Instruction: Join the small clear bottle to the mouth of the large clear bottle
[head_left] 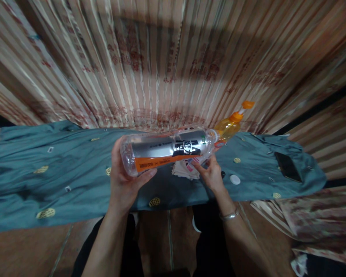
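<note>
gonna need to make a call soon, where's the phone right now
The black phone lies toward the right end of the teal cloth in the head view, right of the white disc.

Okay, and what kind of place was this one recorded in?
Probably a room in a home, though one view can't settle it. A patterned, pleated curtain hangs behind, a teal cloth with a pineapple-like print covers the long surface, and the brown floor looks tiled.

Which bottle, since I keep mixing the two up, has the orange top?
The yellow bottle, at the right; the silver-labelled bottle in the left hand shows no orange top.
</note>
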The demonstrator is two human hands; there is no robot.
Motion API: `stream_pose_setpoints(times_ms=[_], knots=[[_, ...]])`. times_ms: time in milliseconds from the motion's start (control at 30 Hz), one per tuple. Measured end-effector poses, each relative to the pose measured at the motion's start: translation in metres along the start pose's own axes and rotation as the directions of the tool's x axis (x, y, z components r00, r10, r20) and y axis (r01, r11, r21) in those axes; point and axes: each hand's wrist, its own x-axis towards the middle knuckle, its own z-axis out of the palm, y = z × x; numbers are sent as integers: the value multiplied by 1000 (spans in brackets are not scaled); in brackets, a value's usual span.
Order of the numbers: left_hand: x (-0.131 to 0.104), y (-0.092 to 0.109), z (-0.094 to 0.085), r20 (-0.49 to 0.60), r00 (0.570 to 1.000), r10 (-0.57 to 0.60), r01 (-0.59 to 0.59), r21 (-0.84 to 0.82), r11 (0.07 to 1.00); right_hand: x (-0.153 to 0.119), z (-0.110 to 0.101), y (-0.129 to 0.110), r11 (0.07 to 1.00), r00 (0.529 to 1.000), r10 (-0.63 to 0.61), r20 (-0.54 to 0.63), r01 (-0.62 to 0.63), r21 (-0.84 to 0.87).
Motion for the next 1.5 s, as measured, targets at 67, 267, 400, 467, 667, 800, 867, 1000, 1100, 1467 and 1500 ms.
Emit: stream_pose_setpoints(times_ms=[67, 267, 400, 467, 667, 800, 867, 1000, 1100, 1467, 1500], knots=[[0, -1, -1, 7, 1000, 3, -3, 1, 1000, 0, 0, 0, 1000, 1000, -2, 1, 2, 3], [1, -4, -1, 13, 1000, 22, -21, -9, 1000, 1, 0, -1, 1000, 1000, -7, -1, 7, 11], [0, -2, 0, 10, 1000, 12, -12, -2, 1000, 0, 0, 1, 1000, 1000, -4, 1, 4, 11], [0, 0, 1, 8, 1000, 0, 0, 2, 1000, 0, 0, 1, 1000, 1000, 7, -3, -7, 5], [1, -1, 0, 10, 1000, 21, -21, -11, 1000, 2, -2, 0, 999, 999, 38, 18, -38, 34], [0, -3, 0, 13, 1000, -3, 3, -6, 1000, 2, -1, 2, 999, 999, 44, 22, -45, 26], [0, -2, 1, 6, 1000, -3, 3, 5, 1000, 2, -1, 4, 999, 999, 44, 20, -44, 21], [1, -1, 1, 10, 1000, 13, -13, -2, 1000, 2, 0, 6, 999, 999, 30, 16, -30, 20], [1, -2, 1, 11, 1000, 13, -13, -2, 1000, 2, 0, 5, 1000, 1000, 16, -5, -16, 5], [0, -2, 1, 5, 1000, -13, 13, 0, 1000, 3, 0, 4, 999, 1000, 5, -27, -6, -44], [0, -2, 1, 11, 1000, -11, 11, -9, 1000, 3, 0, 4, 999, 1000, 8, -27, -10, -47]])
